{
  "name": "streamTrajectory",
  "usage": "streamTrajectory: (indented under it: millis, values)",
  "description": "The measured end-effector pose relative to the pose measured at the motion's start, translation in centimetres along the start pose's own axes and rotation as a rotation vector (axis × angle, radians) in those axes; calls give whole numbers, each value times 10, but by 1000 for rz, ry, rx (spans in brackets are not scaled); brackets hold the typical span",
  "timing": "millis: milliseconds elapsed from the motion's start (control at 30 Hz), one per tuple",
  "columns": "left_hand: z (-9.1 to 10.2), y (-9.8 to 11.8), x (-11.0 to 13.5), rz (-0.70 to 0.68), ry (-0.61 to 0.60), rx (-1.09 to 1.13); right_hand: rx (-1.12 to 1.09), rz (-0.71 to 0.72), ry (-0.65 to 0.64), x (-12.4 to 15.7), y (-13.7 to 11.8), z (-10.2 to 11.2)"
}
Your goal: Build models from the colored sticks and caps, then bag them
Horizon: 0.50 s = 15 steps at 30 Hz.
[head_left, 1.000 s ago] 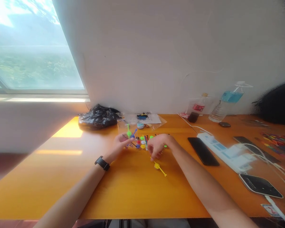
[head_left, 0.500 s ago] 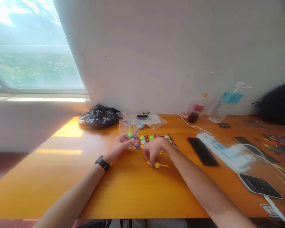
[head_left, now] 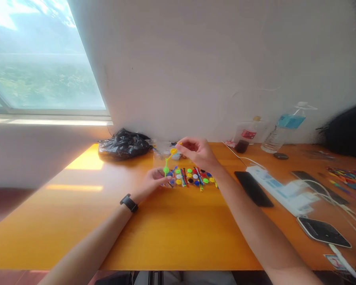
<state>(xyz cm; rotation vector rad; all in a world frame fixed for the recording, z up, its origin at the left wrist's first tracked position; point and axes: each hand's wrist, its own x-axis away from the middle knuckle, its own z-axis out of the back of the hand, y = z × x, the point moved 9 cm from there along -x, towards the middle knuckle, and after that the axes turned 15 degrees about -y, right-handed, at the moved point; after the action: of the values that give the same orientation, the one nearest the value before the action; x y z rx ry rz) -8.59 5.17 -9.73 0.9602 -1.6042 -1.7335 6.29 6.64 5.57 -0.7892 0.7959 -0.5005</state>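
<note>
My left hand (head_left: pixel 154 179) is closed around several plastic pieces; a green piece (head_left: pixel 166 169), a round disc with thin arms, stands up from its fingers, with blue ones beside it. My right hand (head_left: pixel 197 151) pinches one end of a yellow piece (head_left: pixel 173 151) of the same shape. The yellow piece's lower arm meets the top of the green one; whether they are joined I cannot tell. Below my hands lie rows of coloured round discs and thin sticks (head_left: pixel 190 176) in red, white, black, green, blue and yellow, partly hidden by my left hand.
A black plastic bag (head_left: pixel 123 145) lies at the back left. To the right are a dark phone (head_left: pixel 253 188), a white power strip (head_left: pixel 280 190) with cables, another phone (head_left: pixel 324 231), a bottle (head_left: pixel 271 138) and a pile of coloured sticks (head_left: pixel 351 178).
My right hand has lifted the yellow piece from the near table surface, up and away from me, to the green piece at my left hand. The discs and sticks beneath are now more visible.
</note>
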Motion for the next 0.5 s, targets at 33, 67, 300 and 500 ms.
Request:
streamTrajectory:
  millis: [33,67,300,500]
  values:
    - [-1,1,0,4,1,-7,54,29,82,1,-4,6]
    - [-1,1,1,6,2,-12,109,51,138,3,-7,9]
    - [0,1,1,4,11,-6,329,108,124,1,-10,2]
    - [-2,-1,-1,-18,-24,12,361,45,-70,-2,-1,-19]
